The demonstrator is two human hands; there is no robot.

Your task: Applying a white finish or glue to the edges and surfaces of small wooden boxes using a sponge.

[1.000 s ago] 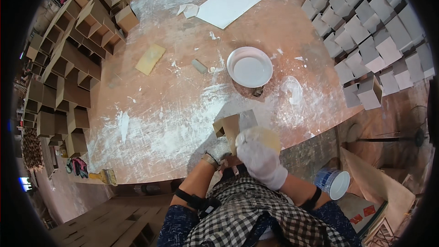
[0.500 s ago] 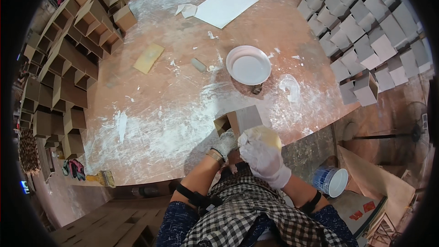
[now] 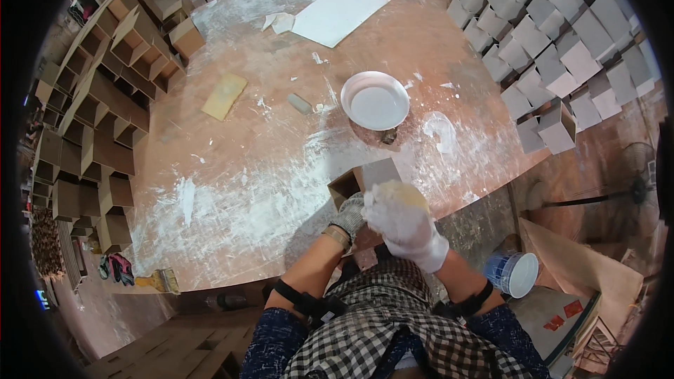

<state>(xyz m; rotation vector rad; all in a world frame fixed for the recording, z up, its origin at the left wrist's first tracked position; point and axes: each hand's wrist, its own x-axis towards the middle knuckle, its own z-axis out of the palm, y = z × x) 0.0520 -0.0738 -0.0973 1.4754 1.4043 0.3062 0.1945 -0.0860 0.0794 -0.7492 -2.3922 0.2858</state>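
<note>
A small open-ended box (image 3: 382, 172) is held just above the near edge of the table, its top face pale grey-white and its inside brown. My left hand (image 3: 349, 216), in a grey knit glove, grips the box at its open left end; the fingertips are partly hidden there. Over the right part of the box is my right hand (image 3: 401, 223), in a white-smeared glove, closed around a yellow sponge (image 3: 413, 195). The sponge shows at the knuckles' far side, and my hand hides where it meets the box. Beyond the box stands a white bowl (image 3: 375, 81) of whitish liquid.
On the white-smeared table (image 3: 239, 168) lie a yellow sponge pad (image 3: 224, 97), a grey block (image 3: 300, 104), a white sheet (image 3: 340, 15) and a brush (image 3: 165, 281). Brown boxes (image 3: 105, 147) are stacked left, whitened boxes (image 3: 558, 70) right. A blue-and-white bucket (image 3: 512, 274) stands lower right.
My right hand with the sponge has shifted slightly up and left over the box. My left hand keeps its hold on the box. The whole view has turned a little.
</note>
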